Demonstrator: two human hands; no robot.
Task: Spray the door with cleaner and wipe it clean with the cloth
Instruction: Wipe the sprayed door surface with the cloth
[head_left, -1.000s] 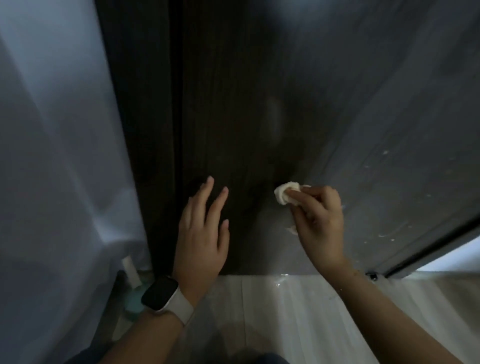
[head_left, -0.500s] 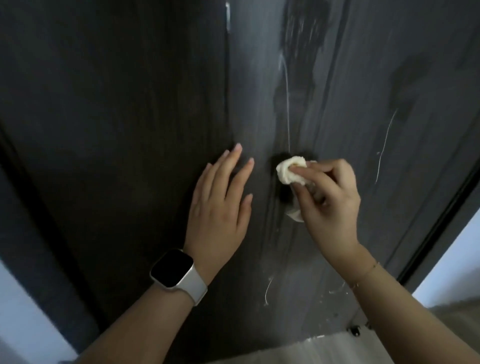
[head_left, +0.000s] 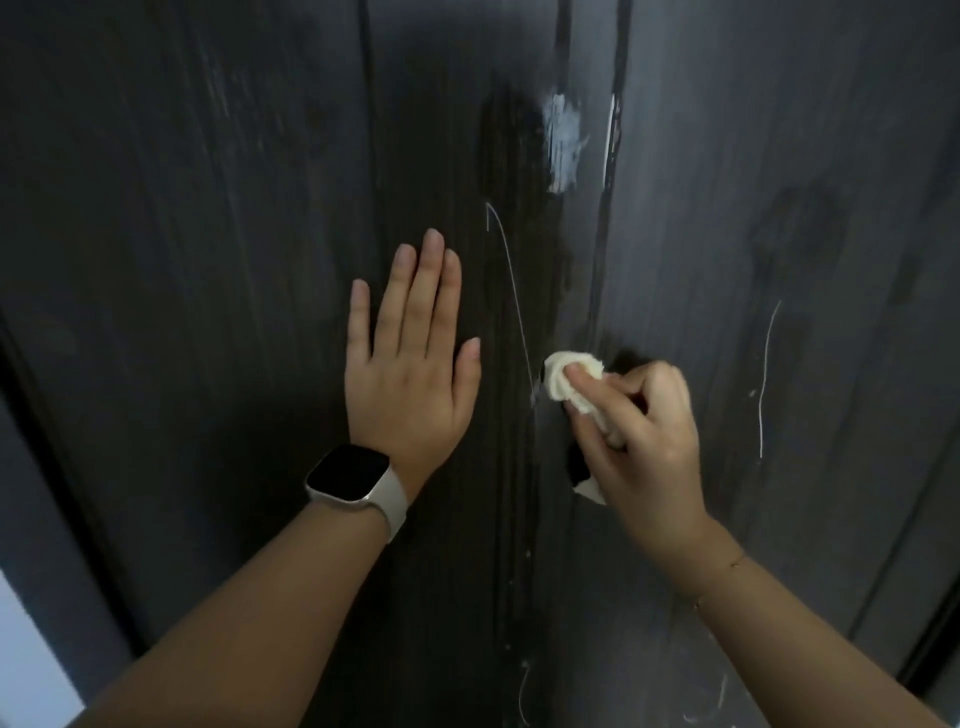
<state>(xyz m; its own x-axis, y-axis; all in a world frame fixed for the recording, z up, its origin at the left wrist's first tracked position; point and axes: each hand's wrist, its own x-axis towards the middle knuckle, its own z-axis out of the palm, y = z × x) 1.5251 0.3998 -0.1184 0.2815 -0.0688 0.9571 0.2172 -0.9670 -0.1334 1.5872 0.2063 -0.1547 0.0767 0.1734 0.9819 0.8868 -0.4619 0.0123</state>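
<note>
A dark wood-grain door (head_left: 234, 234) fills the view, streaked with wet runs and a white foamy patch of cleaner (head_left: 562, 140) near the top. My left hand (head_left: 410, 358) lies flat on the door, fingers straight, with a smartwatch on the wrist. To its right my right hand (head_left: 639, 441) grips a bunched cream cloth (head_left: 566, 382) and holds it against the door below the foamy patch. No spray bottle is in view.
Thin white drip lines (head_left: 763, 384) run down the door's right part. A dark door frame (head_left: 47, 467) and a strip of pale wall (head_left: 26, 649) show at the lower left. Another frame edge stands at the lower right.
The view has tilted up from the floor and door bottom to higher on the door. Both hands have moved up the door, the right one still with the cloth.
</note>
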